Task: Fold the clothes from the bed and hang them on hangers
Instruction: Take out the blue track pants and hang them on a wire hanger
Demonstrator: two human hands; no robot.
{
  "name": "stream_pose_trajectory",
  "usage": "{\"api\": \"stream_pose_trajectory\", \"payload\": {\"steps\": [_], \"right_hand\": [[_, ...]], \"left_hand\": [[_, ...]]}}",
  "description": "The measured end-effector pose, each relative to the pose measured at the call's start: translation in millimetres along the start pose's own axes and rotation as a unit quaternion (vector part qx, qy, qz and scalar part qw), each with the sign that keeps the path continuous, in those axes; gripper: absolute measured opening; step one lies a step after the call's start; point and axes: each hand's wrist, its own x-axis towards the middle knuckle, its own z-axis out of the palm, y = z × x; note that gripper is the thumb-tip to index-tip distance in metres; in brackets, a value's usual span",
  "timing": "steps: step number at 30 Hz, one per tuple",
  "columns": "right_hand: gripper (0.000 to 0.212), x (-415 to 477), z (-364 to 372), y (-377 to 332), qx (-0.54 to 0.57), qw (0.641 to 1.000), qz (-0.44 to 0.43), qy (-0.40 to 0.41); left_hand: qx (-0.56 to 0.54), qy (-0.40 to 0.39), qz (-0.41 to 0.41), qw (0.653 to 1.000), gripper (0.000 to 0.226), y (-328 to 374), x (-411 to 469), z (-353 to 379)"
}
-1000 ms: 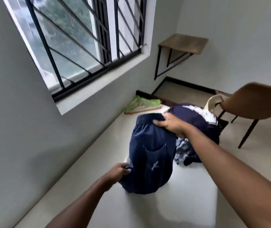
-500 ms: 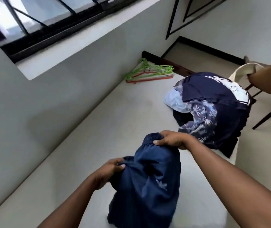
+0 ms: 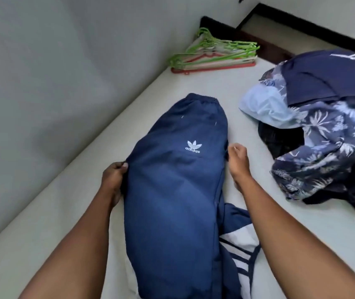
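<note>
Navy track pants (image 3: 172, 186) with a white logo lie lengthwise on the pale bed (image 3: 85, 212), waistband pointing away from me. My left hand (image 3: 114, 180) grips the pants' left edge with curled fingers. My right hand (image 3: 238, 162) is at the right edge, fingers curled, pinching the fabric there. A white-striped part of the pants shows lower right. A stack of green and red hangers (image 3: 213, 55) lies at the bed's far end by the wall.
A heap of other clothes (image 3: 323, 130), navy, floral-print and light blue, sits on the bed's right side. A grey wall (image 3: 42, 72) runs along the left. The bed's right edge drops to the floor.
The pants were bunched and held up between both hands; now they lie spread flat on the bed. Both hands moved to the side edges. The view tilted down.
</note>
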Motion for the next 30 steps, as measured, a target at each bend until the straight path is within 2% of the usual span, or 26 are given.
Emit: {"api": "stream_pose_trajectory", "payload": {"steps": [3,5,9,12,13,16,17,20,23,24,25,26,28,29,30], "right_hand": [[0.035,-28,-23,16,0.146,0.988,0.031,-0.036],[0.034,-55,-40,25,0.135,0.989,0.033,-0.048],[0.033,-118,-60,46,-0.034,0.994,-0.039,-0.101],[0.043,-157,-69,64,-0.196,0.965,-0.128,-0.119],[0.044,-168,-72,71,-0.244,0.949,-0.163,-0.115],[0.048,-203,-82,91,-0.324,0.920,-0.192,-0.106],[0.049,-215,-86,97,-0.341,0.914,-0.193,-0.100],[0.041,-248,-97,109,-0.359,0.915,-0.155,-0.100],[0.038,-271,-109,115,-0.288,0.944,-0.023,-0.159],[0.037,-278,-114,113,-0.274,0.942,0.030,-0.191],[0.034,-286,-121,110,-0.291,0.920,0.088,-0.247],[0.030,-293,-125,105,-0.321,0.879,0.141,-0.323],[0.021,-305,-136,96,-0.417,0.755,0.206,-0.462],[0.013,-308,-143,98,-0.463,0.702,0.217,-0.495],[0.007,-311,-149,101,-0.493,0.673,0.222,-0.505]], "left_hand": [[0.017,0.025,0.018,0.999,0.012,-4,12,3],[0.032,0.030,0.019,0.999,0.014,-9,17,2],[0.017,-0.008,0.005,1.000,0.028,-9,19,-7],[-0.025,-0.060,0.001,0.998,0.047,-4,1,-11],[-0.033,-0.065,0.009,0.997,0.048,-3,-10,-13],[-0.008,-0.037,0.015,0.999,0.020,-13,-61,-22],[0.008,-0.032,0.004,0.999,0.022,-20,-84,-26],[0.051,-0.066,-0.060,0.995,0.031,-51,-154,-38],[0.074,-0.187,-0.119,0.972,0.053,-78,-217,-36],[0.085,-0.201,-0.123,0.968,0.055,-83,-232,-33],[0.095,-0.198,-0.121,0.968,0.056,-85,-244,-29],[0.101,-0.186,-0.118,0.970,0.058,-86,-251,-26],[0.100,-0.194,-0.123,0.968,0.065,-86,-261,-20],[0.101,-0.209,-0.126,0.965,0.068,-86,-265,-17],[0.108,-0.217,-0.127,0.962,0.070,-84,-270,-15]]}}
